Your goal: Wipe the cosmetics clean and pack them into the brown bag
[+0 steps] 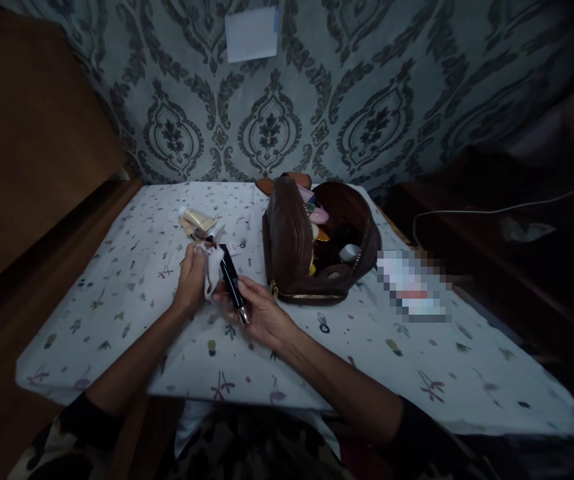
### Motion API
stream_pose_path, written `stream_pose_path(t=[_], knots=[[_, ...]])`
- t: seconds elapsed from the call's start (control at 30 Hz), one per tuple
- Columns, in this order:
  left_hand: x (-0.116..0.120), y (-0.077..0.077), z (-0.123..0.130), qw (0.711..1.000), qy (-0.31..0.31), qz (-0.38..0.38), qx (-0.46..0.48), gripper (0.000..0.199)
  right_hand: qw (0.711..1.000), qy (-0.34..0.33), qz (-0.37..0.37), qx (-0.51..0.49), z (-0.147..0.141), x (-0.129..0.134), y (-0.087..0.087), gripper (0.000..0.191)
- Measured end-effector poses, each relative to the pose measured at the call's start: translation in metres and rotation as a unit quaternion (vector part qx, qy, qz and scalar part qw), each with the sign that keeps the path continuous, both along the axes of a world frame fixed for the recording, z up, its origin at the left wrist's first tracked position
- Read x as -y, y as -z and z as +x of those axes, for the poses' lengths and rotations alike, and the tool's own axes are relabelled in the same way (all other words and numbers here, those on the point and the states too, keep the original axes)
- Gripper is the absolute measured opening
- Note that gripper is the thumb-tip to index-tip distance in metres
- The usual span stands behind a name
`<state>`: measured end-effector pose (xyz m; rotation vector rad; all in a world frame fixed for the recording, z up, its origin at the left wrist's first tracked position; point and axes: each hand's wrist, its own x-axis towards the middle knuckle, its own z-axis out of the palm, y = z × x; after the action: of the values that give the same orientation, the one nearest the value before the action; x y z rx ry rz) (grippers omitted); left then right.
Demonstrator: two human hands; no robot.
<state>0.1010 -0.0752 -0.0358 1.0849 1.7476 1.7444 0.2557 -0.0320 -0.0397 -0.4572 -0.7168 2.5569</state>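
My right hand (261, 313) is closed around a black cosmetic tube (231, 283) with a silver cap at its lower end. In my left hand (190, 280) is a crumpled white cloth (211, 272), held against the tube's upper end. Just beyond my left hand lie a cream-coloured tube (197, 220) and several small cosmetic items, partly overlapping. To the right of my hands stands an open brown toiletry bag (287, 233), its zip undone. Inside it I see a pink item (319, 215), a white-capped jar (349, 253) and other containers in shadow.
A white patterned cloth covers the table (177, 363). A blurred-out item (414, 287) lies near its right edge. Wooden furniture (31, 133) rises on the left, patterned wallpaper stands behind, and a white cable (507, 208) runs over the dark area at right.
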Motion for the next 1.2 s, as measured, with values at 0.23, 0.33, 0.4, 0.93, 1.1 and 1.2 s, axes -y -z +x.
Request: stream_pose_path(t=[0.23,0.33,0.4,0.93,1.1,1.2], knots=[[0.010,-0.008,0.013,0.985,0.162,0.008,-0.051,0.063,0.995,0.086,-0.040,-0.003,-0.001,-0.006,0.000,0.027],[0.009,-0.012,0.010,0.980,0.180,-0.013,-0.081,0.055,0.994,0.099,-0.039,-0.007,0.001,-0.008,-0.003,0.022],[0.008,-0.014,0.008,0.981,0.170,-0.017,-0.096,0.043,0.996,0.088,-0.028,-0.006,0.002,-0.008,-0.004,0.022],[0.011,-0.008,0.008,0.959,-0.022,0.065,-0.277,0.012,0.995,0.063,0.074,0.023,0.003,0.000,-0.002,0.050],[0.008,-0.012,0.001,0.974,-0.037,0.074,-0.209,0.029,0.997,0.018,0.073,0.019,0.003,0.001,-0.002,0.049],[0.007,-0.011,0.002,0.980,0.046,0.044,-0.187,0.040,0.997,0.030,0.075,0.020,0.003,0.001,0.000,0.050]])
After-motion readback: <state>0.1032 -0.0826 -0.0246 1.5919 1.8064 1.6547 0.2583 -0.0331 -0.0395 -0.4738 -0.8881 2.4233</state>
